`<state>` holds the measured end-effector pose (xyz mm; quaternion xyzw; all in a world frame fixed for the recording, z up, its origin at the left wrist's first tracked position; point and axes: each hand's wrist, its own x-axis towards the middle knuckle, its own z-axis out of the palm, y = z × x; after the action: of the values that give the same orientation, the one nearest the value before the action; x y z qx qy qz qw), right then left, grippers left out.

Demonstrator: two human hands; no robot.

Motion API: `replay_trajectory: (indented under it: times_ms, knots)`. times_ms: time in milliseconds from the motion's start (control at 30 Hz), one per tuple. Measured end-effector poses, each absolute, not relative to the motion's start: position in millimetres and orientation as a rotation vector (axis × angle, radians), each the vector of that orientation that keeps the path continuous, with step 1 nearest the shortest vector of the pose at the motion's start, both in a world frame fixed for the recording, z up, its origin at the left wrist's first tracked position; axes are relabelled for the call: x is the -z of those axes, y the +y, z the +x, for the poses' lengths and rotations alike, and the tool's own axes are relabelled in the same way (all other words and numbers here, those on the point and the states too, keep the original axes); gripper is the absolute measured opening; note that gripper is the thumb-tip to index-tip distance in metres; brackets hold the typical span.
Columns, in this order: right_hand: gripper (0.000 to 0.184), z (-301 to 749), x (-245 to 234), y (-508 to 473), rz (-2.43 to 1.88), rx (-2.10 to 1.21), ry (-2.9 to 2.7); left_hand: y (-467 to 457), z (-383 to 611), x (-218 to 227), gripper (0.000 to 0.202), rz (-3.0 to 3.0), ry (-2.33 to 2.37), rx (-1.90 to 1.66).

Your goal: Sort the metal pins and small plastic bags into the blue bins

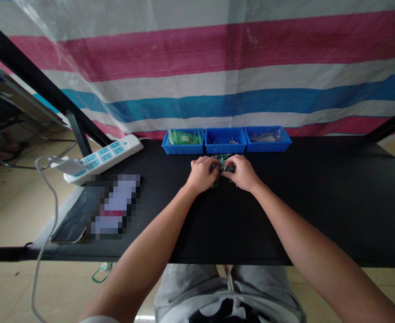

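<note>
My left hand (202, 172) and my right hand (243, 172) are close together over the middle of the black table, both with fingers closed in a pinch. A small dark piece (230, 169) shows at the fingertips of my right hand. Something small and dark is partly visible at my left fingertips; its kind is too small to make out. Between and under the hands lies a loose pile of small metal and greenish pieces (223, 159), partly covered by the fingers. Just behind stands a blue bin (226, 148) with a few small metal parts inside.
Beside the middle bin are a left blue bin (184, 150) holding a green plastic bag and a right blue bin (269, 147) holding a clear bag. A white power strip (113, 154) and a blurred phone-like object (116, 206) lie left. A striped sheet (217, 49) hangs behind.
</note>
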<state>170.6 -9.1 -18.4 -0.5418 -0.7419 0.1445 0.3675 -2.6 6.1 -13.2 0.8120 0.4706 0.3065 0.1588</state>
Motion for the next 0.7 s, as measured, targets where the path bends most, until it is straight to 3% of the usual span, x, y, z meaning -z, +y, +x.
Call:
replay_trajectory:
  times_ms: [233,400,700]
  knots:
    - [0.013,173,17,-10,-1.282,-0.577,-1.707,5,-3,12,0.017,2.322,1.329,-0.899]
    - [0.019,174,13,-10,-1.153,-0.817,-1.505,1,-2,6,0.016,2.326,1.266,-0.949]
    - [0.026,171,10,-15,-1.115,-0.749,-1.645,1,-4,3,0.019,2.205,1.079,-1.159]
